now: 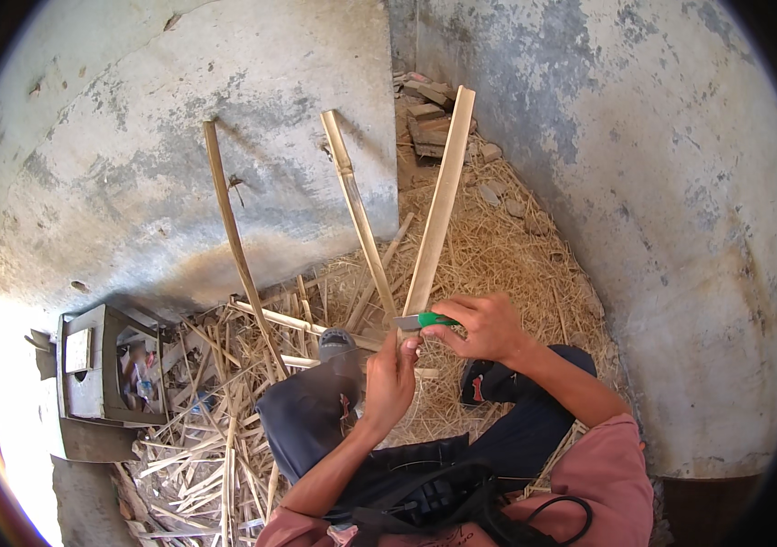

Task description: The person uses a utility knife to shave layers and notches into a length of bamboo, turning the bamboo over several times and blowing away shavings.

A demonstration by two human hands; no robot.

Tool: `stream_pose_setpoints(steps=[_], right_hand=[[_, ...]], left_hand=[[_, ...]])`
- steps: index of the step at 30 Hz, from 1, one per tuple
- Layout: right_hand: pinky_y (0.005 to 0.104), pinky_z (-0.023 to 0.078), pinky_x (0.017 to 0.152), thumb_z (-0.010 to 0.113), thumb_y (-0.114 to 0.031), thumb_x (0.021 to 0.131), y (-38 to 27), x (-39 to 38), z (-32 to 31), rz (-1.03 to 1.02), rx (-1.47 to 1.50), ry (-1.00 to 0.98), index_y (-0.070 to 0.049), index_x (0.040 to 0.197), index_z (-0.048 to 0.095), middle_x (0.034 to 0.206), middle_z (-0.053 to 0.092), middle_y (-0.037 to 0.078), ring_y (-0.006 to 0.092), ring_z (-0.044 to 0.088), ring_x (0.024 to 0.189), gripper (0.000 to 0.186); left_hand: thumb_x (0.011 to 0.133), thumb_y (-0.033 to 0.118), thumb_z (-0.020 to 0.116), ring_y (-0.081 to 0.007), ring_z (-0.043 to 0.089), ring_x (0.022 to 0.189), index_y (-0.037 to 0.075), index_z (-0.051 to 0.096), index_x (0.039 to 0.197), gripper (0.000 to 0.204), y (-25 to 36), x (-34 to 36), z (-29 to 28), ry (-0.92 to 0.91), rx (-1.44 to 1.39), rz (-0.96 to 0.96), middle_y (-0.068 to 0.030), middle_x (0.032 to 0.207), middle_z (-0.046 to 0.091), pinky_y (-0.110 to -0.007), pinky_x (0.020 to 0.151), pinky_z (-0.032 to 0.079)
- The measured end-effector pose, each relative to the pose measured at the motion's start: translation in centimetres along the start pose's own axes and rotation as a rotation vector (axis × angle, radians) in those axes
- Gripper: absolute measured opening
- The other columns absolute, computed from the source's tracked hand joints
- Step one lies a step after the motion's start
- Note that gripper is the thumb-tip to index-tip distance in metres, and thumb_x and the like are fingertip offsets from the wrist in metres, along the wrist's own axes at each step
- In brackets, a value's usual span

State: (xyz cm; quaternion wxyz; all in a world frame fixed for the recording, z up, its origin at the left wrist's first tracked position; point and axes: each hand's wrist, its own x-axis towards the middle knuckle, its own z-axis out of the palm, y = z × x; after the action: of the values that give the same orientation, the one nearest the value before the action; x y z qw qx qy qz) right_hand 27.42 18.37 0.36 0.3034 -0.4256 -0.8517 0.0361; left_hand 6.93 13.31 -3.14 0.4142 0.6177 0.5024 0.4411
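My right hand (pixel 489 326) is closed round the green handle of a knife (pixel 406 323). Its short flat blade lies across the lower end of a wide split bamboo strip (pixel 441 196), which slants up and away to the right. Just below the blade, my left hand (pixel 389 381) is closed with thumb and fingers on the strip's near end. Left of it, a narrower bamboo strip (pixel 357 205) with a node leans up against the wall. Its lower end runs close to the blade, and I cannot tell whether it touches my hand.
A thin dark stick (pixel 235 232) leans at the left. Cut strips (pixel 215 474) and straw shavings (pixel 507 246) litter the floor. A grey box (pixel 86 369) with an open side stands at far left. Bricks (pixel 429 128) are piled in the corner, between worn plaster walls (pixel 644 182).
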Motion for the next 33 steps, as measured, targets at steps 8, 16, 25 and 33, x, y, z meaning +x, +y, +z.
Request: stream_pose_setpoints(steps=[8,16,25,33], right_hand=[[0.0337,0.052,0.049,0.077,-0.046,0.094,0.4,0.0,-0.1,-0.027,-0.052,0.075,-0.017,0.099,0.079,0.083,0.076,0.0,0.02,0.072,0.06,0.03],[0.0339,0.049,0.048,0.076,-0.049,0.096,1.6,0.7,-0.8,0.036,-0.068,0.21,-0.016,0.099,0.079,0.078,0.075,0.003,0.0188,0.068,0.056,0.034],[0.0329,0.039,0.052,0.07,-0.042,0.104,9.6,0.6,-5.5,0.445,0.045,0.391,-0.007,0.101,0.075,0.067,0.063,0.003,0.0137,0.053,0.054,0.035],[0.0322,0.041,0.059,0.07,-0.036,0.104,7.0,0.7,-4.3,0.428,0.389,0.217,-0.004,0.113,0.065,0.073,0.066,0.004,0.0123,0.054,0.059,0.034]], left_hand=[[0.115,0.022,0.052,-0.0264,0.063,0.061,-0.004,0.064,0.113,0.029,0.1,0.0,-0.2,-0.015,0.029,-0.037,-0.0162,0.073,0.065,-0.041,0.059,0.049],[0.115,0.022,0.053,-0.0291,0.06,0.057,-0.004,0.065,0.111,0.029,-1.3,-0.6,0.6,0.033,0.009,0.019,-0.0174,0.07,0.063,-0.043,0.058,0.047],[0.116,0.028,0.048,-0.0131,0.056,0.072,-0.004,0.068,0.114,0.038,0.3,-1.2,0.6,-0.164,0.033,-0.161,-0.0066,0.077,0.061,-0.034,0.066,0.048],[0.118,0.037,0.042,-0.003,0.037,0.07,-0.002,0.064,0.128,0.046,-1.6,-0.5,0.4,-0.188,-0.37,-0.231,0.0076,0.082,0.044,-0.023,0.062,0.031]])
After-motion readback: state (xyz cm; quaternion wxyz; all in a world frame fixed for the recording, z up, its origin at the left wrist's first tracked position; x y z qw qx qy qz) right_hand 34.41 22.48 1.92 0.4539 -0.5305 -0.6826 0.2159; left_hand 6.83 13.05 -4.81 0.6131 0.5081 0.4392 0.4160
